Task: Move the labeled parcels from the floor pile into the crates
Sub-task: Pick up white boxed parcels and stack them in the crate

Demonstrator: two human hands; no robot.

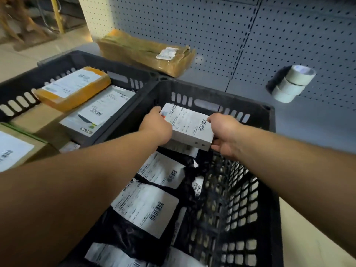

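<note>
A small white box parcel (187,125) with a barcode label is held inside the far end of the right black crate (250,189). My left hand (157,125) grips its left end and my right hand (224,134) grips its right end. Below it in this crate lie several black poly bags with white labels (146,207). The left black crate (81,58) holds a yellow-taped labeled box (74,87), a grey labeled box (100,112) and brown cartons.
A large tape-wrapped brown parcel (146,52) lies behind the crates against a grey pegboard wall (231,35). Three stacked rolls of tape (293,82) hang on the pegboard at the right. Pale floor shows at the far left and lower right.
</note>
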